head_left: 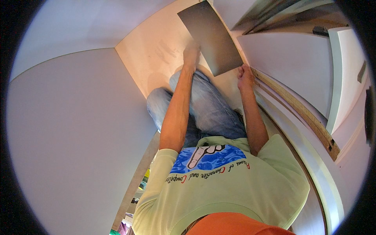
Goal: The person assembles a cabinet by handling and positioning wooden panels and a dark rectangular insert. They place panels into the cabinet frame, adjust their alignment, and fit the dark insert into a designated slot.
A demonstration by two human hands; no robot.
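Observation:
A dark grey rectangular sheet [213,37] lies over the pale wooden panel in front of me, its long side slanting from far left to near right. My right hand [246,77] is closed at the sheet's near right corner, fingers curled and thumb up against it. My left hand [192,56] is at the sheet's left edge, above my knee. Its fingers are smeared, so I cannot see whether they grip the edge.
My bent legs in blue jeans [213,102] rest on the pale wooden panel [156,43]. A tall light-grey wall [78,129] rises on the left. A wooden strip [297,107] runs along the right side, beside white panels [290,62]. Shelved items [143,182] show at lower left.

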